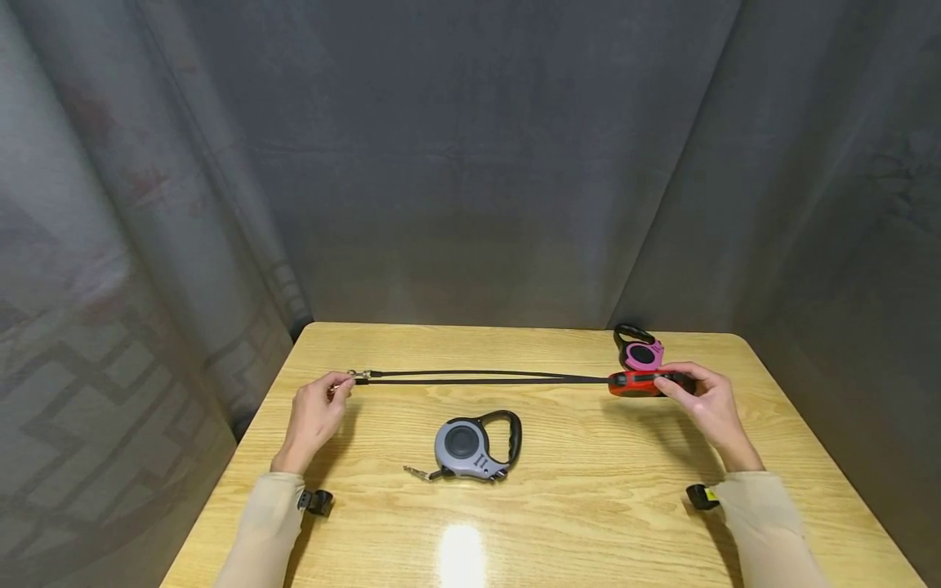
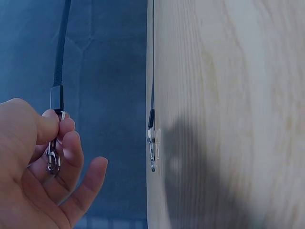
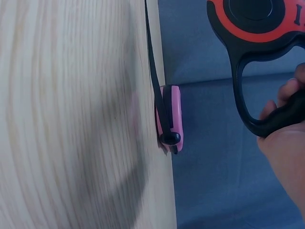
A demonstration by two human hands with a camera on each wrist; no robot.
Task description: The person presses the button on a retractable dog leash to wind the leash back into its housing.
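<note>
My right hand [image 1: 706, 400] grips the black handle of a red and black retractable leash [image 1: 638, 382], held just above the table's right side; the right wrist view shows the red leash [image 3: 257, 19] and my fingers [image 3: 286, 105] curled round its handle. Its black strap [image 1: 478, 377] runs out leftward, taut, to a metal clip [image 1: 359, 376]. My left hand [image 1: 316, 412] pinches that clip [image 2: 54, 160] between thumb and fingers, with the strap [image 2: 60, 47] leading away from it.
A grey and black retractable leash [image 1: 474, 445] lies on the wooden table [image 1: 559, 523] between my hands, its clip to the left. A pink and black leash [image 1: 639, 349] lies at the back right, behind the red one. Grey curtains surround the table.
</note>
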